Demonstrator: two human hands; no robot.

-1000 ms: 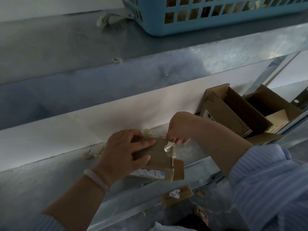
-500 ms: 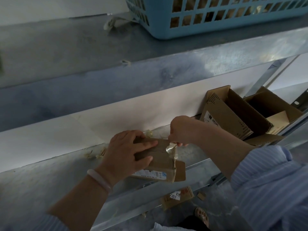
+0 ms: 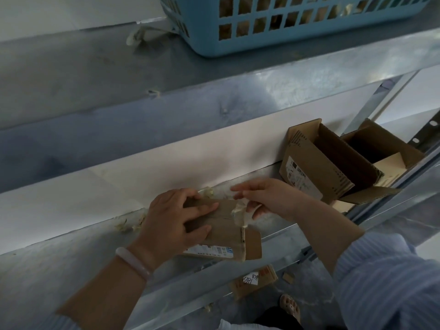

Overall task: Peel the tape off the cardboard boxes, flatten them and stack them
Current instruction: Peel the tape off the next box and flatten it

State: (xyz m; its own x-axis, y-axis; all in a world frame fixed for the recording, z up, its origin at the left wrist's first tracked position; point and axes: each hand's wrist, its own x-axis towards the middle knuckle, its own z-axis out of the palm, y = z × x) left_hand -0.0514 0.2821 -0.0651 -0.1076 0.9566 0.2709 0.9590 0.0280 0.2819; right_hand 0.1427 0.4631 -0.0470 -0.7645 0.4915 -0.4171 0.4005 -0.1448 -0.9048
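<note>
A small brown cardboard box [image 3: 226,229] with a white label on its near side lies on the metal shelf [image 3: 71,263]. My left hand [image 3: 171,222] holds it down: thumb and forefinger lie across the top, and the other fingers curl over its far edge. A crumpled strip of clear tape [image 3: 240,211] stands up from the box's right end, still stuck there. My right hand [image 3: 266,198] hovers at that end with its fingers stretched out, blurred, the thumb beside the tape. One end flap [image 3: 253,242] hangs open.
Two opened cardboard boxes [image 3: 316,163] [image 3: 381,144] stand at the right of the shelf against the white wall. A blue plastic basket [image 3: 285,25] sits on the shelf above. Tape scraps [image 3: 128,225] lie by the wall. Cardboard pieces [image 3: 257,279] lie on the floor below.
My right hand, which pinched the raised tape end before, has spread its fingers. The left hand and the box have stayed in place. The camera has tilted slightly.
</note>
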